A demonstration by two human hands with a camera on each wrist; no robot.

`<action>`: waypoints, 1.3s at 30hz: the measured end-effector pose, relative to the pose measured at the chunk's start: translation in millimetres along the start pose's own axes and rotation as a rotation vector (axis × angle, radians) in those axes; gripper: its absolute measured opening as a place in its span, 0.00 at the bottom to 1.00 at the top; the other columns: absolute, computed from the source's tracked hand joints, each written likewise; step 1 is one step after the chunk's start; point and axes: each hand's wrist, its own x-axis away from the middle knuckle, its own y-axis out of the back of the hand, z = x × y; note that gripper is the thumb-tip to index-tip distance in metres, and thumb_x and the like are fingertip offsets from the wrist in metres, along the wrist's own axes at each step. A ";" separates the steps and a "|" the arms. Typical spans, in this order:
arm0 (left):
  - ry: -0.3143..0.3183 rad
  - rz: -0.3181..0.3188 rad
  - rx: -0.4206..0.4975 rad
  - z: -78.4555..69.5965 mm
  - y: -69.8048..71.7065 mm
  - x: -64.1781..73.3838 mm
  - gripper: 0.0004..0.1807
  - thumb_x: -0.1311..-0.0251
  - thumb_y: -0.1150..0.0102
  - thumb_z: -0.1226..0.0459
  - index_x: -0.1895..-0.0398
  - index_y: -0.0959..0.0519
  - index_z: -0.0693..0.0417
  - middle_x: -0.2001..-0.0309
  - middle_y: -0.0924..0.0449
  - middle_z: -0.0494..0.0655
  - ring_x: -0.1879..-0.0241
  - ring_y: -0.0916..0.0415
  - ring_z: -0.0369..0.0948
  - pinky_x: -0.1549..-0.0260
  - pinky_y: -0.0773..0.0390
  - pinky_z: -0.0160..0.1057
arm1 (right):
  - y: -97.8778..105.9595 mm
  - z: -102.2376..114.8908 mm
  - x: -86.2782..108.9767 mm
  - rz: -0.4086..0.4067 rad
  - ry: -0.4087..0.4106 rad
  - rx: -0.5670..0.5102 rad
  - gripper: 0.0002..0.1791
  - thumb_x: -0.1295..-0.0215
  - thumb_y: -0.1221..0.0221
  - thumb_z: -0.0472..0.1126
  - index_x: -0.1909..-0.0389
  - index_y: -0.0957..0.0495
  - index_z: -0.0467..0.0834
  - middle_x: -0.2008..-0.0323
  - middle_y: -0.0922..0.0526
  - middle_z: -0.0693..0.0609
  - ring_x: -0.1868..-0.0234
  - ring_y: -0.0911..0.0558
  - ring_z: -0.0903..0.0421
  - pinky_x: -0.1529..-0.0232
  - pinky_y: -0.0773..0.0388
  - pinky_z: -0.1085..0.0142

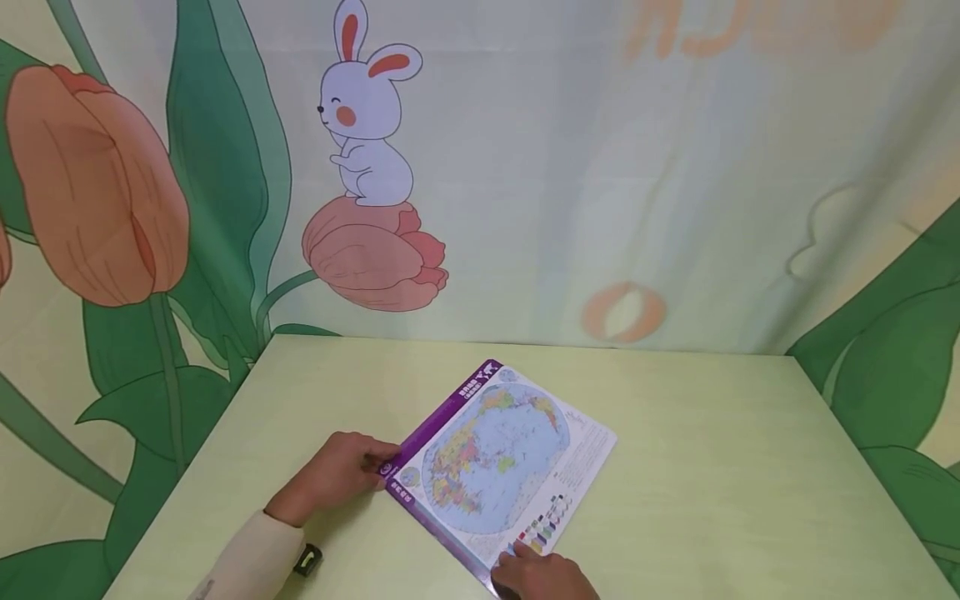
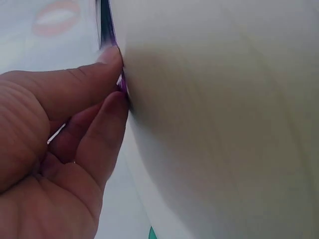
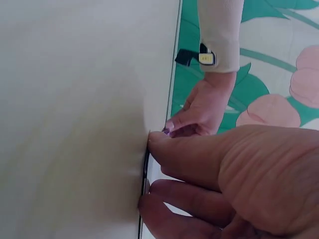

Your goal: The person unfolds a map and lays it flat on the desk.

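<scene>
A thin world map sheet (image 1: 487,458) with a purple border and rounded corners lies at a slant on the table, its printed face up. At its left corner my left hand (image 1: 337,471) pinches the purple edge; the left wrist view has thumb and fingertips on either side of that purple edge (image 2: 122,84). My right hand (image 1: 546,577) grips the near corner, beside the small coloured pictures, and is partly cut off by the frame. In the right wrist view, the right thumb and fingers (image 3: 164,149) meet along the sheet's thin dark edge, close to the tabletop.
The pale yellow-green table (image 1: 712,467) extends around the map. Behind it hangs a curtain (image 1: 525,167) printed with tulips and a rabbit. A black strap with a small clip (image 1: 307,560) sits at the left sleeve (image 1: 255,558).
</scene>
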 end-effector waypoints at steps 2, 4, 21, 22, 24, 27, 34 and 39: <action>0.013 -0.006 -0.008 -3.5 -0.7 0.5 0.26 0.46 0.23 0.73 0.41 0.13 0.55 0.51 0.09 0.47 0.57 0.17 0.38 0.52 0.13 0.43 | 0.4 -3.9 1.3 -0.012 -0.023 0.007 0.21 0.33 0.38 0.66 0.60 0.14 0.52 0.57 0.11 0.53 0.65 0.11 0.51 0.79 0.22 0.63; 0.018 -0.012 -0.018 -6.3 -1.7 1.3 0.26 0.46 0.22 0.73 0.42 0.13 0.56 0.53 0.09 0.46 0.59 0.19 0.36 0.55 0.14 0.40 | 5.8 -3.8 2.8 -0.012 -0.049 0.001 0.15 0.34 0.35 0.58 0.59 0.14 0.51 0.54 0.09 0.52 0.57 0.09 0.48 0.74 0.18 0.61; 0.127 -0.057 0.001 -23.3 -19.9 16.1 0.24 0.50 0.19 0.70 0.46 0.10 0.52 0.63 0.12 0.37 0.66 0.27 0.37 0.64 0.24 0.34 | 46.3 -15.6 17.8 -0.077 -0.217 -0.165 0.13 0.42 0.27 0.37 0.66 0.19 0.59 0.75 0.27 0.68 0.77 0.32 0.67 0.71 0.34 0.71; 0.122 -0.059 -0.002 -24.3 -20.7 17.4 0.24 0.50 0.18 0.70 0.46 0.10 0.52 0.63 0.12 0.37 0.66 0.27 0.37 0.64 0.25 0.34 | 47.0 -18.1 18.6 -0.080 -0.233 -0.156 0.14 0.42 0.27 0.38 0.64 0.18 0.60 0.74 0.25 0.68 0.76 0.32 0.67 0.70 0.33 0.71; 0.111 -0.065 -0.012 -26.7 -22.2 20.2 0.24 0.50 0.18 0.69 0.46 0.10 0.52 0.64 0.13 0.37 0.66 0.27 0.36 0.65 0.25 0.34 | 48.7 -23.4 19.6 -0.096 -0.248 -0.137 0.16 0.43 0.26 0.38 0.62 0.18 0.60 0.75 0.23 0.67 0.75 0.30 0.66 0.69 0.32 0.71; 0.095 -0.064 -0.030 -31.0 -23.7 24.1 0.24 0.51 0.18 0.69 0.46 0.10 0.53 0.66 0.14 0.37 0.67 0.28 0.36 0.66 0.26 0.34 | 51.3 -32.1 20.5 -0.120 -0.243 -0.119 0.18 0.44 0.25 0.38 0.59 0.18 0.61 0.74 0.22 0.66 0.74 0.30 0.65 0.68 0.32 0.71; 0.097 -0.029 -0.059 -44.1 -27.8 34.6 0.22 0.47 0.19 0.66 0.46 0.10 0.52 0.68 0.17 0.36 0.67 0.29 0.37 0.65 0.27 0.36 | 58.5 -49.7 21.0 -0.148 -0.272 -0.115 0.23 0.44 0.24 0.38 0.49 0.13 0.60 0.57 0.10 0.62 0.67 0.24 0.66 0.62 0.26 0.71; 0.048 -0.011 -0.045 -50.2 -35.8 42.5 0.20 0.47 0.19 0.65 0.49 0.09 0.53 0.75 0.23 0.34 0.70 0.31 0.35 0.70 0.31 0.33 | 63.5 -58.2 18.8 -0.140 -0.358 -0.092 0.23 0.45 0.23 0.40 0.49 0.11 0.62 0.45 0.10 0.59 0.52 0.12 0.59 0.50 0.18 0.65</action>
